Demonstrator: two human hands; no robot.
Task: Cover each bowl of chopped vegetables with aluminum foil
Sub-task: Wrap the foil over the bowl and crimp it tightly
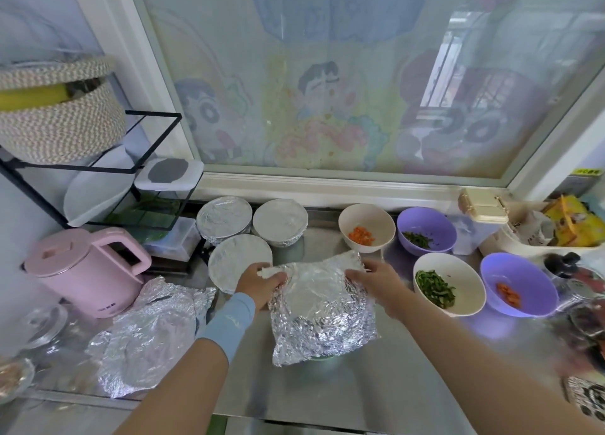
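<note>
Steel counter [360, 388], free at near edge: three foiled bowls [239, 261], four open bowls [366, 228], your left hand [258, 282] and right hand [376, 280] gripping foil sheet [320, 307].

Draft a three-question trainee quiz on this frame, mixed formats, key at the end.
1. Multiple choice: how many uncovered bowls stand right of the hands? A two, B four, C six.
2. True or false: the left hand and right hand both grip the foil sheet at the centre.
3. Fill in: the foil-covered bowls at the back left number ____.
Key: 1 B; 2 true; 3 three.
</note>
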